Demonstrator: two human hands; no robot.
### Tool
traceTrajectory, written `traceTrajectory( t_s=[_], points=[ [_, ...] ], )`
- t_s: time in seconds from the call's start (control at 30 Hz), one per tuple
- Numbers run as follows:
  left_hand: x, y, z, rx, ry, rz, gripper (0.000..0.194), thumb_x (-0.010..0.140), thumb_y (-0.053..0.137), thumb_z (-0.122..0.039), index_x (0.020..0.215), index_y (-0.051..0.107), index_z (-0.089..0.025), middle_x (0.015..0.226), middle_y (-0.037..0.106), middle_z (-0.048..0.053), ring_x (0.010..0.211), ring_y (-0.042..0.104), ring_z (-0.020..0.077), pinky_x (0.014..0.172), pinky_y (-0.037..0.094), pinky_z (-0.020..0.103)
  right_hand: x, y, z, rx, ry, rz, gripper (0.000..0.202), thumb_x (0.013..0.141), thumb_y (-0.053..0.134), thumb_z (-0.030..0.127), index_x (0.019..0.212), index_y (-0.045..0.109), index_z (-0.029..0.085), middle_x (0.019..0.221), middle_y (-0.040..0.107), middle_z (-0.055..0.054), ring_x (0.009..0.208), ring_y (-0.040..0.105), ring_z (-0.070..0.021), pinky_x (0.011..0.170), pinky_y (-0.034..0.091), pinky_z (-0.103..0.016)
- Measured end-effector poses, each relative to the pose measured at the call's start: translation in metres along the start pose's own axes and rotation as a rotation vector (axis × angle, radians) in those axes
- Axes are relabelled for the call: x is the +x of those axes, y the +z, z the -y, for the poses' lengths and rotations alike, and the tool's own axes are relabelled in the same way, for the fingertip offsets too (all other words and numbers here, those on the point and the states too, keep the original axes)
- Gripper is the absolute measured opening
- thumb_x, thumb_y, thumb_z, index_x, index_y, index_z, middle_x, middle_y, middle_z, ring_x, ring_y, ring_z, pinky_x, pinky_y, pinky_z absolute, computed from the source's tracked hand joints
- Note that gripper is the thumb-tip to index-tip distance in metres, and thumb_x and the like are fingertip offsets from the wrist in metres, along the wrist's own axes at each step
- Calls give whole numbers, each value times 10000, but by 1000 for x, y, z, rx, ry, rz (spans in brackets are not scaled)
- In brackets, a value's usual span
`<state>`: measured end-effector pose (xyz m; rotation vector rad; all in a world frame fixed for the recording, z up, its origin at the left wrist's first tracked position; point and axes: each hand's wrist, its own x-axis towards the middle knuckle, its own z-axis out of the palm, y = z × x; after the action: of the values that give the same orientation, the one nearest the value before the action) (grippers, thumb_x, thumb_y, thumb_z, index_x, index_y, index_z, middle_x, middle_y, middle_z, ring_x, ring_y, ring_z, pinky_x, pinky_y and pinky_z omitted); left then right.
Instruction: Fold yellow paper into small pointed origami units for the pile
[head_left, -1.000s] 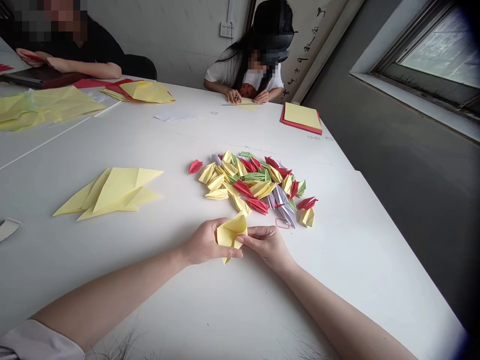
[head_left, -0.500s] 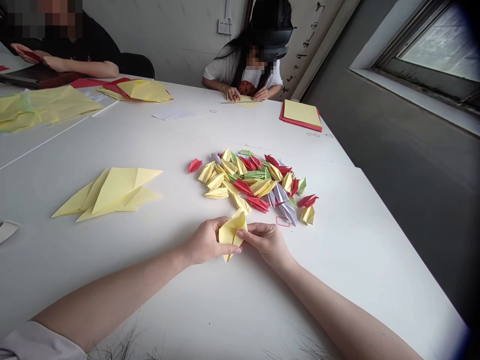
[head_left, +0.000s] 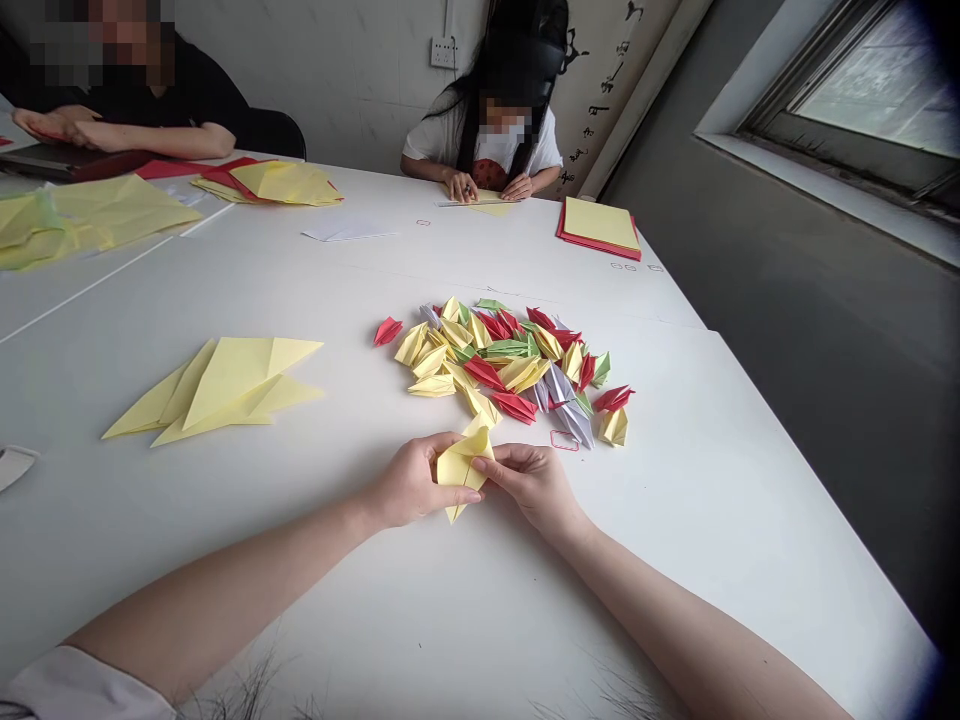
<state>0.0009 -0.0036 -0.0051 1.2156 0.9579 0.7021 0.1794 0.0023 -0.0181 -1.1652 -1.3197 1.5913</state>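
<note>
Between my two hands is a piece of folded yellow paper, its narrow tip pointing down toward me and its upper edge curling. My left hand grips it from the left, thumb laid across the lower front. From the right, my right hand pinches its edge between thumb and fingers; the fingers behind the paper are partly hidden. Just beyond lies a pile of small folded paper pieces in yellow, red, green and pale purple. To the left, several larger folded yellow sheets overlap on the white table.
A stack of yellow and red paper sits near the table's right edge. Across the table, one person leans over paper with a ruler; another person sits at far left. Crumpled yellow sheets and a white sheet lie at the back.
My hands keep nearly the same hold on the folded yellow paper. At far left, the other person's hands have lowered slightly. The view has shifted a little.
</note>
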Motion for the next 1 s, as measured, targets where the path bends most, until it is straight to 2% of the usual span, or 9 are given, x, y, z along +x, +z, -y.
traceTrajectory(
  t_s=[0.33, 0.5, 0.67, 1.0],
  points=[
    [1, 0, 0, -13, 0, -7, 369, 638, 762, -198, 970, 606, -163, 758, 582, -16, 704, 561, 145, 626, 449, 251, -1, 3, 1, 47, 25, -50, 314, 645, 769, 460, 775, 756, 174, 781, 745, -72, 640, 654, -196, 601, 517, -305],
    [0, 1, -6, -100, -51, 55, 423, 669, 748, -218, 1048, 569, -160, 721, 645, 4, 692, 635, 179, 661, 492, 304, -2, 3, 1, 77, 7, -49, 314, 677, 748, 467, 777, 746, 169, 694, 732, -67, 583, 652, -196, 579, 521, -314],
    [-1, -1, -6, -173, -97, 96, 501, 645, 772, -239, 1092, 557, -174, 715, 621, -14, 630, 633, 169, 633, 518, 325, -1, 1, 0, 26, -2, -87, 325, 668, 753, 474, 764, 743, 164, 756, 740, -83, 632, 653, -201, 585, 516, -304],
    [-2, -5, -8, -158, -62, 160, 498, 641, 756, -150, 1095, 552, -183, 783, 597, -14, 747, 614, 165, 706, 524, 330, 0, 0, 1, 78, 14, -98, 257, 675, 764, 422, 760, 737, 181, 778, 746, -72, 656, 664, -204, 613, 526, -311]
  ],
)
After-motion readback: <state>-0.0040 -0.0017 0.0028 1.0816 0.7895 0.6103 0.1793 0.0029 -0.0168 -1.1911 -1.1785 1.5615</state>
